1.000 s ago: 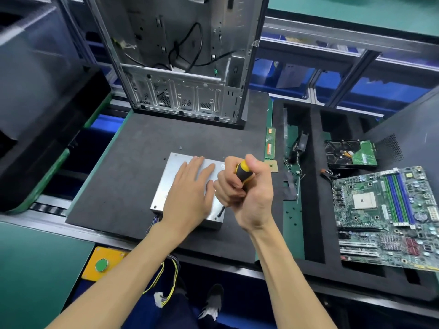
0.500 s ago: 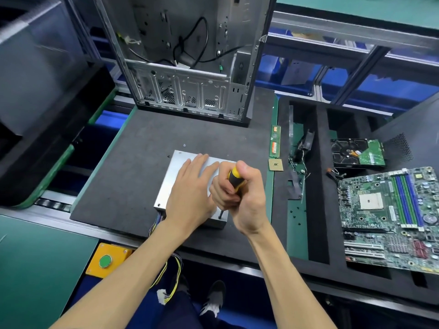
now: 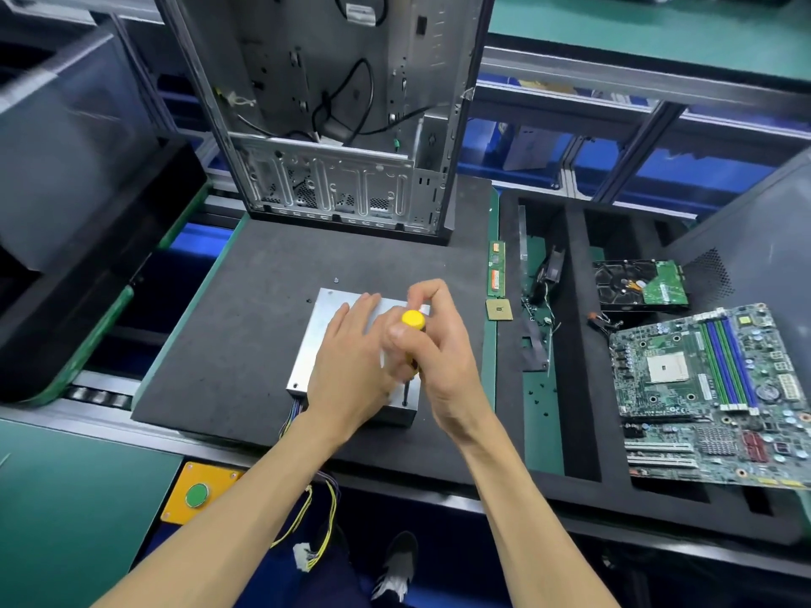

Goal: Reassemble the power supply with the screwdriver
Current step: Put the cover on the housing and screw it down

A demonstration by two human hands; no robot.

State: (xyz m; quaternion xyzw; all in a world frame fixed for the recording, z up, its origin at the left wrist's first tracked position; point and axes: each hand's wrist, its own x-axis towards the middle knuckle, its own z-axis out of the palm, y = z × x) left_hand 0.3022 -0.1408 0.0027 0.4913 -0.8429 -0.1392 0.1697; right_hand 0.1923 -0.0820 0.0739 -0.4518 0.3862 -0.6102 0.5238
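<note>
Power supply (image 3: 327, 340) is seen as a silver metal box lying flat on the dark foam mat (image 3: 228, 353) of the desk, centre of frame; wires trail off its lower left corner over the desk edge; left hand (image 3: 351, 366) is laid on the lid with fingers straight, pressing it down, nothing gripped; right hand (image 3: 439, 344) is curled round the screwdriver (image 3: 412, 320), yellow cap up, shaft held near upright with the tip at the lower right corner of the box; the screw itself is too small to be made out.

Step in hand is judged to be driving a lid screw at that corner; other corners cannot be judged.

Risks: the tip could slip out of the screw head if the shaft is tilted or pushed too lightly, and the head could be stripped; the box could be shifted on the foam if the pressing hand is eased; the left thumb lies close to the shaft and could be jabbed on a slip; a small loose screw (image 3: 336, 280) lies on the mat just above the box and could be knocked away; the trailing wires could be snagged.
</note>
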